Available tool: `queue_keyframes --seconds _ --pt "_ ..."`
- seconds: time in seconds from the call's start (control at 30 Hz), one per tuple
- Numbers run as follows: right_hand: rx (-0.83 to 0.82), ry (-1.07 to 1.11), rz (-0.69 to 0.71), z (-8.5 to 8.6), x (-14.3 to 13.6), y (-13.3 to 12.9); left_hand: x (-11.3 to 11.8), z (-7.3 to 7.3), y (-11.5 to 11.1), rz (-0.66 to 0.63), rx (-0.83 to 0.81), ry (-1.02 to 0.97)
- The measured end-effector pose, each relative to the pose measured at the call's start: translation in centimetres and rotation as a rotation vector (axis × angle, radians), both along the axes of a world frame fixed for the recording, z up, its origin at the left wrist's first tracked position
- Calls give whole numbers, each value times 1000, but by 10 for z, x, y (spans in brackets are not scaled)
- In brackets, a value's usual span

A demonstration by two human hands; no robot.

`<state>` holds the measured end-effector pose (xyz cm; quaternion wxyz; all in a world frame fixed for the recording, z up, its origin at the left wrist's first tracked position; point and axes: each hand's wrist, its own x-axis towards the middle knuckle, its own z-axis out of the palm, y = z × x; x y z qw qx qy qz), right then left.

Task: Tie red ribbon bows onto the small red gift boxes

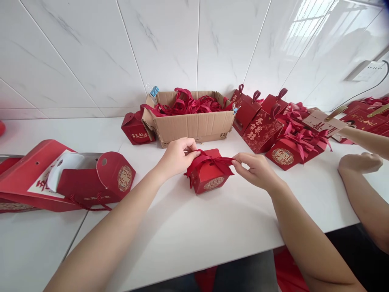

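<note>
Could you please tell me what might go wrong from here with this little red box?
The left hand and right hand pinch opposite sides of the red ribbon bow, so uneven pulling could skew or loosen it. Neither palm braces the small red gift box, so it might slide or twist on the white table.
</note>
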<state>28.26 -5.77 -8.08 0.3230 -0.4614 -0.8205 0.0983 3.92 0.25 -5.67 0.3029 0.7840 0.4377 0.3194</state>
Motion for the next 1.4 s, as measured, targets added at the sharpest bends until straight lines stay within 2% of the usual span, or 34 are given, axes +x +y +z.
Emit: queue_keyframes --seconds 0.1,0.2,0.27,0.33,0.43,0.5,0.57,0.63,0.7,0.83,0.97,1.2,1.4 --pt "-2 5 -21 0 0 0 1 -1 0 12 3 6" --pt "-74 50 -61 -1 3 0 -2 -1 1 -12 -75 -16" --pt "-149 133 -58 -1 6 2 -6 1 2 -54 -162 -74" --pt "-181 272 -58 4 8 5 -11 8 0 -57 -176 -153" --pt "-133 356 -146 20 7 10 -14 20 -8 32 1 -174" --pt "-146 225 -193 36 6 12 -11 26 -15 58 149 -80" --pt "-261 46 -175 48 5 12 -6 25 -22 31 250 44" --pt "-401 -77 -127 53 5 9 1 20 -26 -2 299 130" --pt "-479 -116 -96 49 4 3 7 11 -26 -23 299 181" --pt "-513 -39 -64 30 -4 -6 12 -1 -21 -44 270 201" --pt "-509 63 -64 17 -13 -13 12 -3 -17 -42 255 184" --pt "-431 207 -52 10 -27 -29 16 -11 -14 -46 191 158" --pt "-473 291 44 0 -28 -31 14 -15 -10 -68 131 120"
